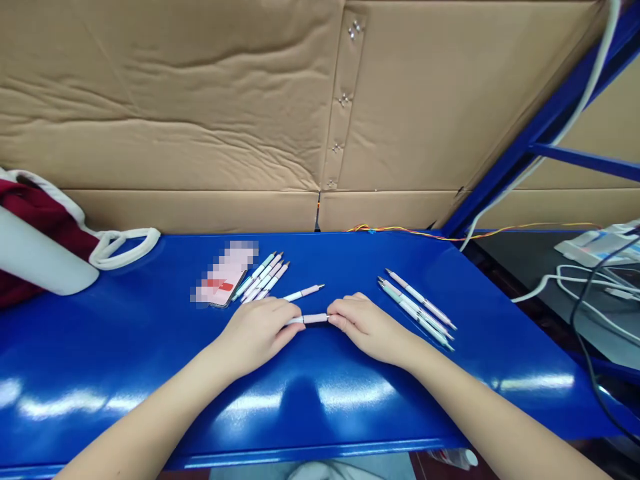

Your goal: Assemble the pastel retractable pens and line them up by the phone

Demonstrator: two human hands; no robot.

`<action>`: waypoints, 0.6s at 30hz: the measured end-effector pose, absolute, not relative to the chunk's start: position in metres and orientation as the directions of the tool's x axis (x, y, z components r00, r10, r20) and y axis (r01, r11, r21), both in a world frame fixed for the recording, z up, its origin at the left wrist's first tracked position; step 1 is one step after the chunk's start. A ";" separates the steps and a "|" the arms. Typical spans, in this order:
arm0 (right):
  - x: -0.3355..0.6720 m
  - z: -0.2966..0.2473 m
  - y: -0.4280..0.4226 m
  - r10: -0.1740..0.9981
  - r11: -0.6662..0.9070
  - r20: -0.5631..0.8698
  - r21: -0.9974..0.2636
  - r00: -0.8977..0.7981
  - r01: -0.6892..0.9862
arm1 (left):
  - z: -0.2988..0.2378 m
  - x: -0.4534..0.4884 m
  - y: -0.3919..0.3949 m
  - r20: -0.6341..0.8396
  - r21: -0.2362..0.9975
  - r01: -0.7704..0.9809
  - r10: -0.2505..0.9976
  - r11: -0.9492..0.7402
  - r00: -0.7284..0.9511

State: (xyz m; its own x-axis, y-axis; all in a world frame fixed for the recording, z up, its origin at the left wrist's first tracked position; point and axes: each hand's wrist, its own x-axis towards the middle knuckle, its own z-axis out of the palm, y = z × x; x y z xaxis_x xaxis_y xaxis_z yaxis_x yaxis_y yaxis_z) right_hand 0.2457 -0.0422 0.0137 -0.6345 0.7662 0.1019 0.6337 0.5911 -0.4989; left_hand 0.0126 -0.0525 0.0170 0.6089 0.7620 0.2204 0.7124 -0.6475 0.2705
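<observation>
A pink-and-white pen (315, 319) lies level between my two hands, just above the blue table. The fingers of my left hand (263, 327) are closed round its white end. At the other end, the thumb and fingers of my right hand (363, 323) pinch the tip. Behind my left hand another pen (305, 292) rests on the table, its near end hidden by that hand. Further back on the left lies a bunch of several pens (263, 277) in pale pink, white and green. Three pens (420, 307) lie side by side to the right of my right hand.
A pink packet (225, 277), partly blurred, lies beside the left bunch on the blue table (150, 347). On the far left are a white cylinder (45, 250) and a dark red bag (37, 213) with a white strap. Cardboard walls the back; cables (575, 277) run at right.
</observation>
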 end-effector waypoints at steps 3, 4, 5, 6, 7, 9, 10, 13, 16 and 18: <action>0.244 0.015 -0.043 0.787 0.558 0.099 -0.535 -0.609 0.634 | 0.018 0.014 -0.053 0.224 0.283 0.718 0.772 -0.636 0.595; 0.243 0.015 -0.044 0.798 0.542 0.098 -0.551 -0.595 0.635 | 0.017 0.015 -0.054 0.217 0.287 0.724 0.779 -0.627 0.588; 0.242 0.015 -0.045 0.809 0.525 0.098 -0.565 -0.580 0.637 | 0.017 0.015 -0.054 0.212 0.291 0.730 0.786 -0.619 0.581; 0.242 0.015 -0.045 0.821 0.508 0.100 -0.578 -0.563 0.639 | 0.017 0.016 -0.055 0.207 0.293 0.736 0.792 -0.610 0.574; 0.241 0.016 -0.046 0.832 0.492 0.100 -0.589 -0.546 0.641 | 0.016 0.016 -0.055 0.205 0.292 0.742 0.797 -0.604 0.568; 0.241 0.016 -0.046 0.848 0.464 0.098 -0.614 -0.521 0.638 | 0.016 0.018 -0.056 0.211 0.288 0.755 0.808 -0.589 0.550; 0.241 0.016 -0.046 0.851 0.454 0.096 -0.628 -0.516 0.632 | 0.015 0.018 -0.056 0.209 0.296 0.759 0.815 -0.579 0.540; 0.240 0.016 -0.045 0.859 0.431 0.107 -0.679 -0.500 0.594 | 0.017 0.021 -0.057 0.169 0.387 0.746 0.837 -0.541 0.520; 0.241 0.017 -0.043 0.909 0.349 0.152 -0.785 -0.388 0.511 | 0.020 0.023 -0.060 0.111 0.513 0.655 0.800 -0.555 0.590; 0.245 0.018 -0.039 0.955 0.260 0.176 -0.884 -0.239 0.389 | 0.021 0.022 -0.060 0.121 0.510 0.596 0.738 -0.620 0.664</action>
